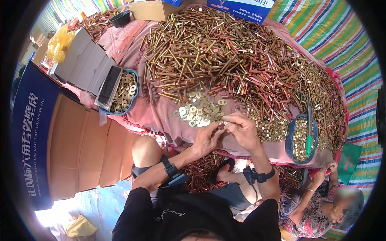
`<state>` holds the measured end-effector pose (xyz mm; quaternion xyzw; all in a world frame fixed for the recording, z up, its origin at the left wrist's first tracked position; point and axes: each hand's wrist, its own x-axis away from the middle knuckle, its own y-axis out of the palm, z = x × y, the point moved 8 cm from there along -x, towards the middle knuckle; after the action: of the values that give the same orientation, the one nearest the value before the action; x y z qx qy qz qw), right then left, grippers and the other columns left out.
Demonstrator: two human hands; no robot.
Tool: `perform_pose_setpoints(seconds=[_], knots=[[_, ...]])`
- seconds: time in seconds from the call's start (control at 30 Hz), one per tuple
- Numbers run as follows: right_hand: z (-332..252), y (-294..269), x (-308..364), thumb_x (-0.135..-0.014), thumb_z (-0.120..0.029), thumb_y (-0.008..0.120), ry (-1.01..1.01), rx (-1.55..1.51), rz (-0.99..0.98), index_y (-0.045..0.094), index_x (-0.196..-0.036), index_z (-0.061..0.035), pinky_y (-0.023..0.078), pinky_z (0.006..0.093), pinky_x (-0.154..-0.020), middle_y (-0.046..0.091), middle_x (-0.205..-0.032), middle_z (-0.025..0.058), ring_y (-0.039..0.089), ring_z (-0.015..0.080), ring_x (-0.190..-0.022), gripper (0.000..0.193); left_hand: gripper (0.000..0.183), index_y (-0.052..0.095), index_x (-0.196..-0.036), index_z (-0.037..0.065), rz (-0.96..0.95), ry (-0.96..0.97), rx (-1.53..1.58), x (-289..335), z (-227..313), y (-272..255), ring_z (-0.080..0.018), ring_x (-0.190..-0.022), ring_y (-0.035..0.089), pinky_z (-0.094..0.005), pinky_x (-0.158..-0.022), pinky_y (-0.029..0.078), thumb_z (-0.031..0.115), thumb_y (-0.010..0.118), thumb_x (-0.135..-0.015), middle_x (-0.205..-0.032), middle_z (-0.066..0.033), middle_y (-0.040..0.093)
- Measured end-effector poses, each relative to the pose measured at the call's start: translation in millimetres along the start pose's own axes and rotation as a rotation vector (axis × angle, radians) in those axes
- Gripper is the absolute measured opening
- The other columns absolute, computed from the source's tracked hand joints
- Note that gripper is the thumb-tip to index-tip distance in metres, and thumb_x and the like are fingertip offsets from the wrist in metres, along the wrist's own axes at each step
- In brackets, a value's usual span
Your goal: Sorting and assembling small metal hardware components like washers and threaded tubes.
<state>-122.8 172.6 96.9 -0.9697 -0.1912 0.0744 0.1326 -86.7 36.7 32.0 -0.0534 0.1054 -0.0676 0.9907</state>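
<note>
My left hand point(206, 139) and my right hand point(242, 129) meet over the near edge of the pink cloth. The fingers of both are pinched together at the tips. Whatever small piece sits between them is mostly hidden, so its kind cannot be made out. Just beyond my left hand lies a loose pile of flat metal washers point(194, 113). Small brass-coloured nuts point(263, 127) are heaped to the right of my right hand. Behind both piles rises a large mound of long yellowish and reddish metal bolts point(225, 52).
On the left, a blue basin point(136, 93) holds washers, with a dark phone-like slab point(109, 87) at its rim. At right, another blue basin point(288, 141) holds nuts and a green-handled tool point(309, 145). Cardboard boxes point(88, 148) line the left; a person point(313, 209) sits at lower right.
</note>
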Motion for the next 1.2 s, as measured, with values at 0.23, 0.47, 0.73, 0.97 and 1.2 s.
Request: perform_pose_setpoints(seconds=[0.23,0.47,0.73,0.97,1.2], knots=[[-1,6,4,-0.092,0.002,0.069,-0.079,-0.093,0.140,0.072,-0.112,0.0040,0.053,0.0286,-0.082,0.069,-0.108,0.0101,0.067,0.0169,-0.095,0.021,0.018,0.064,-0.116,0.001,0.048,0.118,-0.082,1,7,-2,-0.0145,-0.059,0.059,-0.0307,-0.054,0.048,0.008,0.064,-0.100,-0.072,-0.0090,0.062],[-42,9,7,-0.088,0.004,0.070,-0.261,0.191,0.141,0.073,-0.106,0.0016,0.055,0.0314,-0.083,0.072,-0.109,0.0135,0.071,0.0219,-0.098,0.018,0.017,0.063,-0.114,0.000,0.044,0.148,-0.079,1,8,-2,-0.0160,-0.061,0.060,-0.0312,-0.056,0.049,0.003,0.064,-0.098,-0.074,-0.0098,0.062],[-44,12,7,-0.083,-0.001,0.078,-0.296,0.299,0.173,0.069,-0.100,-0.0001,0.055,0.0309,-0.069,0.069,-0.095,0.0109,0.070,0.0204,-0.082,0.019,0.022,0.065,-0.121,0.004,-0.006,0.013,-0.025,3,2,0,-0.0204,-0.064,0.064,-0.0341,-0.059,0.052,0.008,0.064,-0.099,-0.078,-0.0121,0.066],[-28,9,15,-0.084,-0.008,0.081,-0.067,0.219,0.255,0.069,-0.099,0.0001,0.054,0.0307,-0.065,0.068,-0.091,0.0108,0.068,0.0168,-0.079,0.021,0.019,0.066,-0.119,0.004,-0.028,-0.039,-0.013,0,11,1,-0.0166,-0.061,0.063,-0.0323,-0.056,0.052,0.009,0.063,-0.101,-0.077,-0.0093,0.066],[-43,12,15,-0.091,-0.010,0.073,-0.262,0.367,0.191,0.069,-0.103,0.0009,0.054,0.0350,-0.070,0.067,-0.091,0.0132,0.067,0.0269,-0.078,0.017,0.010,0.063,-0.109,0.003,-0.006,0.092,-0.091,1,10,-1,-0.0197,-0.061,0.064,-0.0337,-0.055,0.051,0.008,0.064,-0.100,-0.074,-0.0100,0.064]])
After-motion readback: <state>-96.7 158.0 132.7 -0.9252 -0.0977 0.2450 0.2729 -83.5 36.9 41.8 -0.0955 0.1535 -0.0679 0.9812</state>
